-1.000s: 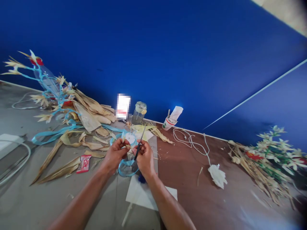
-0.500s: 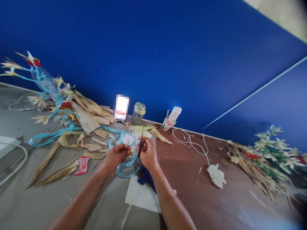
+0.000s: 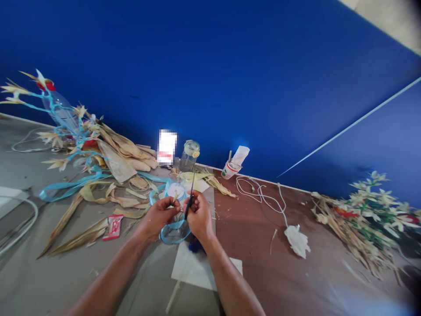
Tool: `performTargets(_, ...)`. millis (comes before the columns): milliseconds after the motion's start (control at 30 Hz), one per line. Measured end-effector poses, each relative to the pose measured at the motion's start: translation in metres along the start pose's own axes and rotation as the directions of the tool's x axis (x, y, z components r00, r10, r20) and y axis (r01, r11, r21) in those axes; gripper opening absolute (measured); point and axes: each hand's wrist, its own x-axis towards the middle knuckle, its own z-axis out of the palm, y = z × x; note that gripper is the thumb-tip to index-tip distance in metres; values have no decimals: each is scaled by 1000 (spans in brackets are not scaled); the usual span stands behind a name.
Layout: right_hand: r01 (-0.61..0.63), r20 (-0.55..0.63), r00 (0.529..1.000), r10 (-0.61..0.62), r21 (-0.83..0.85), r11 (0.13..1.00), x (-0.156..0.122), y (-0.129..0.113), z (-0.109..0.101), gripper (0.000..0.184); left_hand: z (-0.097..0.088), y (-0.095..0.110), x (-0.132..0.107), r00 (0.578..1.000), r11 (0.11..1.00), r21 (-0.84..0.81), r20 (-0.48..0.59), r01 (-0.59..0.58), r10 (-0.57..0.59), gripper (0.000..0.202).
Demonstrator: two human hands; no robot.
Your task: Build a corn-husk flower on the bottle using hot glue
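My left hand is closed, pinching a small pale piece of corn husk between thumb and fingers. Close beside it, my right hand is wrapped round dark-handled scissors, whose thin blade points up and away from me. The fingertips of both hands nearly meet, and the spot between them is too small to make out. A light blue ribbon curls just below the hands. Its roll lies right behind them, partly covered by the fingers.
Dried husks and a plastic bottle with husk flowers are at left, near a red packet. A glass jar, a paper cup and a white cable line the wall. A flower bunch lies at right.
My right hand has shifted slightly left and towards me, and the scissors have tilted a little with it. My left hand stays almost still, keeping its pinch.
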Motion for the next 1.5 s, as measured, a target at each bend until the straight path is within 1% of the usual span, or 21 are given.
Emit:
performTargets(200, -16, 7, 1000, 16, 10, 1000, -1, -5, -2, 37, -2, -2, 1, 1000, 999, 43, 7, -31, 30, 31)
performTargets(300, -35, -9, 999, 35, 20, 999, 1, -9, -6, 36, -2, -2, 1, 999, 997, 58, 5, -43, 42, 30)
performTargets(367, -35, -43, 998, 37, 40, 999, 3, -11, -11, 36, -2, -2, 1, 999, 998, 51, -20, -42, 43, 30)
performTargets(467, -29, -87, 996, 36, 78, 997, 4, -12, -17, 38, -3, 0, 1, 995, 998, -12, -81, -56, 55, 31)
performTargets(533, -35, -44, 998, 39, 93, 995, 3, -10, -16, 40, -4, 1, 2, 992, 996, -69, -112, -63, 55, 31)
performTargets(667, -61, 133, 990, 50, 75, 995, -6, -2, -6, 41, -8, 3, 4, 989, 982, -175, -140, -70, 46, 32)
performTargets(767, -67, 249, 966, 70, -23, 998, -12, 3, 0, 42, -10, 4, 5, 991, 960, -267, -124, -87, 56, 31)
performTargets(833, -41, 291, 954, 67, -94, 995, -15, 4, 2, 42, -11, 6, 4, 992, 943, -318, -108, -94, 62, 30)
performTargets(933, 7, 311, 949, 46, -169, 986, -17, 1, 1, 40, -12, 8, 3, 995, 922, -379, -85, -83, 54, 26)
performTargets(1067, 33, 317, 948, 37, -212, 977, -18, -7, 2, 38, -14, 10, 2, 998, 894, -442, -48, -68, 52, 23)
performTargets(1333, 43, 335, 942, 36, -226, 973, -21, -11, 5, 36, -17, 6, 4, 998, 888, -459, 35, -25, 46, 22)
performTargets(1500, 62, 343, 939, 28, -250, 966, -22, -12, 5, 35, -17, 6, 3, 998, 894, -447, 49, -16, 42, 26)
